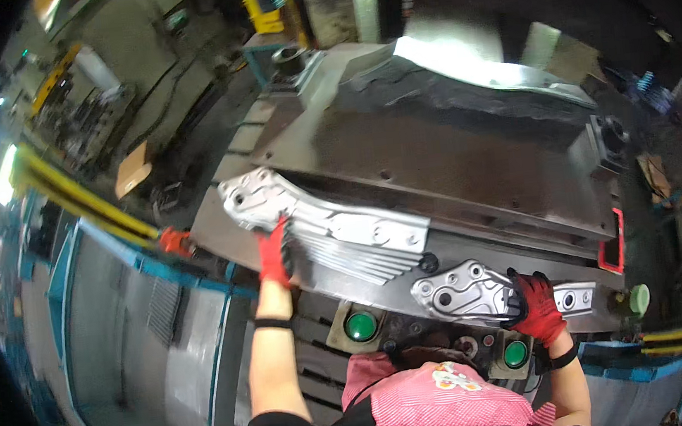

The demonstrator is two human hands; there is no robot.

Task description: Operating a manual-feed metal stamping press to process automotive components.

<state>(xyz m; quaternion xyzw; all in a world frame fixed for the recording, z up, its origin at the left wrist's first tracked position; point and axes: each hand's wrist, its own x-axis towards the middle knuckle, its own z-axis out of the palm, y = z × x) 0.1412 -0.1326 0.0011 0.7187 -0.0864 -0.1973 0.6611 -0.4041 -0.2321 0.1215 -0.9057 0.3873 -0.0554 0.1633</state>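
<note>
Both my hands wear red gloves with dark palms. My left hand (275,253) is at the near edge of a long stamped metal part (333,219), its fingers curled over the edge. That part lies on top of a stack of similar nested parts (345,256), whose layered edges show below it. To the right, my right hand (539,308) is closed around the middle of a separate stamped metal bracket (465,290). The bracket has several round holes, and its ends stick out on either side of the glove. The right palm and part of the bracket are hidden.
A large dark press die (451,151) fills the far side. Two green push buttons (361,326) (515,353) sit on the near control panel. Blue-framed bins (138,342) (641,381) stand left and right. A yellow bar (90,202) runs along the left; a red frame (613,243) is at right.
</note>
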